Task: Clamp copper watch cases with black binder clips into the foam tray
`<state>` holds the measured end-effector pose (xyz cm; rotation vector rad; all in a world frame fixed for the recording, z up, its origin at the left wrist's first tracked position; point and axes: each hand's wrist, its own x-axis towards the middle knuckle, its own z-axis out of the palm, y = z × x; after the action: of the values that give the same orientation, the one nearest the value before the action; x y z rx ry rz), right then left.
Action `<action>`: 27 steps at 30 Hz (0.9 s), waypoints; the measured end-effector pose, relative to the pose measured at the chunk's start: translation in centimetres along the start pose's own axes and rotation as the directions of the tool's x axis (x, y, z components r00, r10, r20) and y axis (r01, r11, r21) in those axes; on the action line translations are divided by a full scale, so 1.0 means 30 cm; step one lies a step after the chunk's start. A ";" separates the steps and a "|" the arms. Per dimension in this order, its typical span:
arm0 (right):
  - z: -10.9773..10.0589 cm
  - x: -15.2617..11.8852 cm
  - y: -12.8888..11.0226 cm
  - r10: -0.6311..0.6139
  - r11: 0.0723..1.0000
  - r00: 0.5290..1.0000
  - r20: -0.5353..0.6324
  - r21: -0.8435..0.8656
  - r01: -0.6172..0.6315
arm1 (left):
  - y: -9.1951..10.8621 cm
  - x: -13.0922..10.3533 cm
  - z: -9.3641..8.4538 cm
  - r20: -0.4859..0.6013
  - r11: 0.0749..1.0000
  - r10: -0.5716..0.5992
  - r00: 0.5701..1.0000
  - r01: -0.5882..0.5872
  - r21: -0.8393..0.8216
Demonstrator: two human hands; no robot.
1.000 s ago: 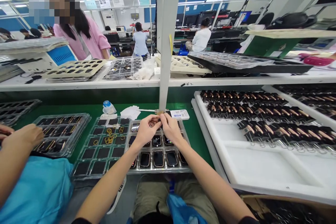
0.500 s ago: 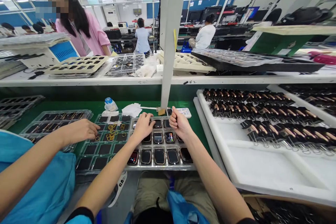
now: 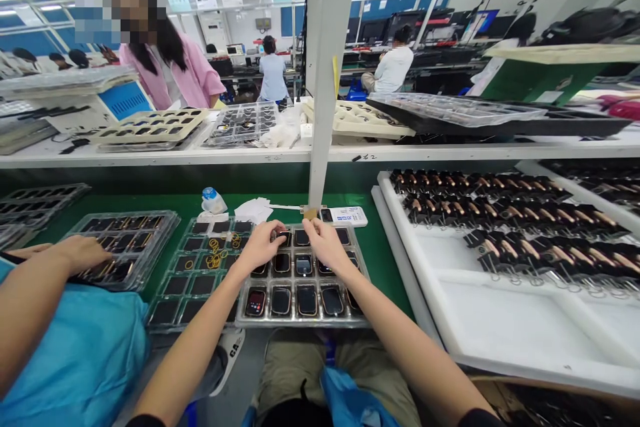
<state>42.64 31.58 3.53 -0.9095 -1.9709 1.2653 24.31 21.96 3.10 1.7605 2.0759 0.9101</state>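
Note:
A clear plastic tray [image 3: 300, 319] lies before me, its compartments holding several smartwatches with dark screens. At the tray's back left, my left hand [image 3: 260, 245] has its fingers closed on a smartwatch [image 3: 283, 239]. My right hand [image 3: 327, 247] is over the back middle, thumb and fingers pinched together beside another smartwatch [image 3: 301, 237]; whether anything is between them I cannot make out. A smartwatch at the front left [image 3: 256, 303] has a lit screen with red marks. A small brown block [image 3: 311, 213] sits just behind my right fingertips.
Left of my tray is another tray [image 3: 175, 285] with yellow rings [image 3: 215, 257]. A co-worker's hand [image 3: 83, 253] rests over a further tray at left. On the right, a white foam tray [image 3: 495, 307] holds rows of black clips. A white post [image 3: 320, 173] rises behind the work area.
My right hand has moved left and lowered its fingers to the tray. My left hand has closed on a smartwatch at the back left. The co-worker's hand has moved left to another tray.

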 end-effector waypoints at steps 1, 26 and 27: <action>0.006 -0.007 -0.009 -0.002 0.997 1.000 0.003 -0.075 0.003 | 0.028 -0.007 0.002 -0.033 0.995 -0.014 0.999 0.010 -0.102; 0.000 -0.070 -0.034 0.287 0.491 0.920 0.266 0.784 -0.380 | -0.012 -0.083 0.048 -0.142 0.952 -0.015 0.990 0.057 0.300; 0.003 -0.081 -0.025 0.279 0.499 0.924 0.262 0.782 -0.373 | -0.004 -0.113 0.046 -0.113 0.943 0.008 0.994 0.031 0.332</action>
<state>43.78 29.33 3.88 -0.7181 -0.9923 2.2189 25.76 19.10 1.34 1.8919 2.4302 0.6988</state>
